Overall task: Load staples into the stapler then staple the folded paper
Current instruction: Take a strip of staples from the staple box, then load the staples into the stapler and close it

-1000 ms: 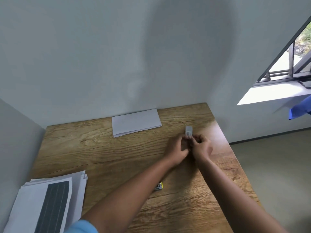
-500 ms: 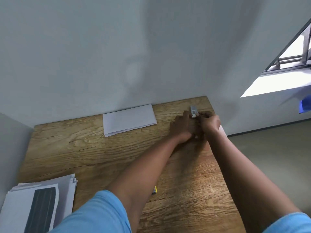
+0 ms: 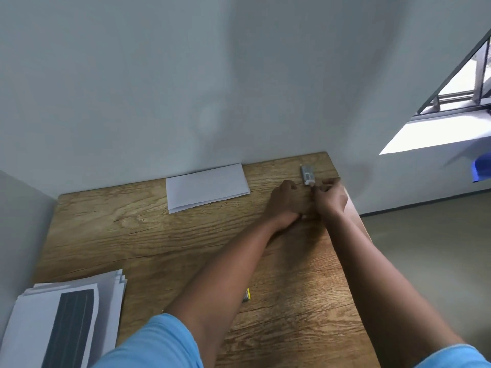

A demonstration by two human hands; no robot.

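Shown from above: a wooden table [image 3: 148, 235] against a grey wall [image 3: 186, 75]. At its near left corner lies a stack of printed sheets [image 3: 66, 314]; the folded paper [image 3: 207, 187] rests at the far edge. Left hand [image 3: 287, 201] and right hand [image 3: 329, 199] meet near the far right corner, fingers curled around the stapler [image 3: 307, 175], whose grey end projects beyond them. A small yellow staple box [image 3: 247, 295] lies beside the left forearm.

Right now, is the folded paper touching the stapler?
Apart. The head view shows the folded paper lying by the wall, with bare wooden table plainly visible between it and the stapler at the hands.
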